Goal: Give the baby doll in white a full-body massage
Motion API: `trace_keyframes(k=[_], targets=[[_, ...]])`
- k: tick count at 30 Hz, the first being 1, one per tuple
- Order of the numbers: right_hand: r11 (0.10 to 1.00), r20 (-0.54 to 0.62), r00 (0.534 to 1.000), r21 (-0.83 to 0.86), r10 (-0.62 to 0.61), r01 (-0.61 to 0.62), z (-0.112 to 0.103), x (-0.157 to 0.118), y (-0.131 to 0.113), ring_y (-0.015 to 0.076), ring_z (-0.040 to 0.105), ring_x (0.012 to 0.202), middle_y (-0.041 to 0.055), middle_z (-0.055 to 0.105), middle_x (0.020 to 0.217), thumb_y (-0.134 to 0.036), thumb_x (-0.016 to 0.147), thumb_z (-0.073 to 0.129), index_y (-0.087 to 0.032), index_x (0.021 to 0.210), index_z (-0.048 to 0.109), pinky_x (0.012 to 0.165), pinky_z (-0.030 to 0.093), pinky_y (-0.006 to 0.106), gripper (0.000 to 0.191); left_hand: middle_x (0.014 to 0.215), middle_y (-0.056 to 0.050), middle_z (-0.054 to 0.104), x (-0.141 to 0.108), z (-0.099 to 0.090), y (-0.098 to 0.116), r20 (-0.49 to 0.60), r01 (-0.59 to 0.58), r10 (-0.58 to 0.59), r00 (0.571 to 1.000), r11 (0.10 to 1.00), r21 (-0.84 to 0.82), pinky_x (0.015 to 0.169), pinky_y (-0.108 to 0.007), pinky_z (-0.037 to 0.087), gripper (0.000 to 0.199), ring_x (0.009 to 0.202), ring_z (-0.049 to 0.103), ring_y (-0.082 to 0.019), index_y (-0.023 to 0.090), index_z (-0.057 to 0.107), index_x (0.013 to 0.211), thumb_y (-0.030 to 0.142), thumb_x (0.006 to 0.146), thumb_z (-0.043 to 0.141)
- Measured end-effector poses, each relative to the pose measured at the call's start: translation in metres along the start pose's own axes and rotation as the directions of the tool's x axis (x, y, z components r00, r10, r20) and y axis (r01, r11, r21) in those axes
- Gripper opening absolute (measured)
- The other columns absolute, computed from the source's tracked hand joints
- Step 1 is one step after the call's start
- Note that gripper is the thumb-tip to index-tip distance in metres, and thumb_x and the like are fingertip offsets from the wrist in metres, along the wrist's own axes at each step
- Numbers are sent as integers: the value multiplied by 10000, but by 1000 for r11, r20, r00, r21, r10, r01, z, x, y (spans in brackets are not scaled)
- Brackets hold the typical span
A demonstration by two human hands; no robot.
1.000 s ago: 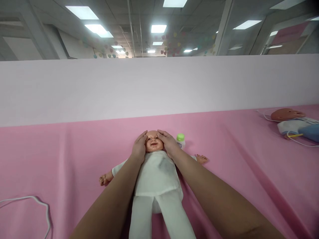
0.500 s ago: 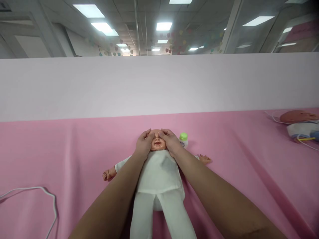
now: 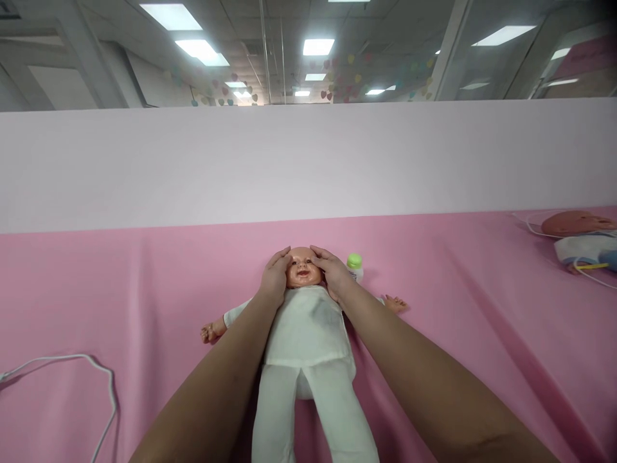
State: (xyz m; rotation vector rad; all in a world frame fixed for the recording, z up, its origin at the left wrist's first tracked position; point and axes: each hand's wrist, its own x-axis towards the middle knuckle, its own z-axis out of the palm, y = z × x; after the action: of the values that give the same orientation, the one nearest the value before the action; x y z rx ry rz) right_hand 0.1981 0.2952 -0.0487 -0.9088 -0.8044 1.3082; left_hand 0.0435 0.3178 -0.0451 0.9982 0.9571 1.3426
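Nearest, the doll (image 3: 306, 321) lies on its back on the pink bench (image 3: 96, 289). Left hand (image 3: 274, 278) and right hand (image 3: 332, 273) cup its head, fingers spread along the temples, face uncovered. Beside the head stands a green-capped bottle (image 3: 355, 265), untouched.

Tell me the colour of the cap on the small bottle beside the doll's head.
Light green, on a white bottle; head view.

Second doll (image 3: 581, 241) cut off rightward
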Motion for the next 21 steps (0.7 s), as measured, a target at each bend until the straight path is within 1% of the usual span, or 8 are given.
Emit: trace_keyframes(k=[3, 5, 8, 10, 12, 16, 19, 21], targets=[[998, 38, 998, -36, -46, 48, -1, 0, 2, 268, 625, 1271, 45, 662, 1390, -327, 712, 830, -281, 1283, 667, 1083, 523, 425, 596, 1229, -104, 725, -4, 0, 2, 58, -22, 23, 998, 1000, -20, 993, -426, 561, 516, 1090, 701, -265, 199, 693, 1239, 272, 739, 800], [992, 51, 995, -83, -91, 95, 0, 1, 4, 261, 628, 1265, 49, 673, 1365, -364, 700, 860, -273, 1273, 662, 1080, 520, 413, 613, 1204, -109, 721, -5, 0, 2, 65, -40, 41, 997, 999, -19, 966, -430, 570, 577, 1056, 707, -266, 188, 677, 1247, 266, 699, 840], [968, 11, 989, -203, -150, 149, 1, 3, 6, 258, 637, 1237, 45, 691, 1320, -408, 688, 876, -268, 1237, 665, 1062, 524, 404, 605, 1171, -110, 725, -6, 1, 3, 65, -45, 45, 997, 999, -6, 954, -433, 571, 618, 1040, 711, -269, 182, 670, 1248, 279, 673, 875], [950, -32, 984, -266, -176, 162, 2, 4, 7, 257, 654, 1195, 40, 705, 1286, -430, 691, 873, -266, 1216, 668, 1038, 532, 402, 587, 1156, -108, 731, -5, 3, 3, 69, -47, 47, 997, 999, 1, 955, -434, 568, 598, 1031, 714, -266, 182, 675, 1228, 296, 677, 876], [946, -51, 981, -280, -186, 165, 3, 6, 7, 253, 671, 1155, 37, 723, 1246, -459, 717, 849, -264, 1202, 671, 1013, 542, 397, 552, 1141, -104, 739, -3, 4, 2, 56, -54, 52, 997, 998, 22, 960, -440, 564, 551, 1029, 715, -265, 187, 687, 1204, 335, 703, 863], [954, -72, 981, -256, -182, 159, 3, 8, 8, 250, 683, 1127, 37, 751, 1175, -502, 791, 773, -260, 1156, 701, 1010, 538, 398, 443, 1127, -95, 753, 1, 6, -2, -1, -69, 69, 998, 995, 78, 1010, -439, 538, 440, 1087, 699, -267, 202, 723, 1156, 394, 770, 814], [966, -79, 982, -207, -171, 151, 2, 9, 8, 252, 675, 1149, 32, 754, 1178, -483, 809, 741, -262, 1109, 727, 1041, 525, 405, 372, 1157, -89, 753, 4, 5, -4, -22, -66, 68, 997, 994, 83, 1044, -432, 518, 344, 1136, 682, -266, 218, 749, 1139, 368, 829, 756], [983, -79, 988, -140, -134, 122, 1, 9, 7, 252, 665, 1180, 27, 748, 1214, -432, 809, 729, -270, 1115, 735, 1054, 523, 405, 346, 1182, -88, 750, 5, 4, -5, -36, -51, 54, 998, 997, 63, 1047, -428, 518, 298, 1151, 676, -262, 223, 761, 1143, 316, 866, 701]])
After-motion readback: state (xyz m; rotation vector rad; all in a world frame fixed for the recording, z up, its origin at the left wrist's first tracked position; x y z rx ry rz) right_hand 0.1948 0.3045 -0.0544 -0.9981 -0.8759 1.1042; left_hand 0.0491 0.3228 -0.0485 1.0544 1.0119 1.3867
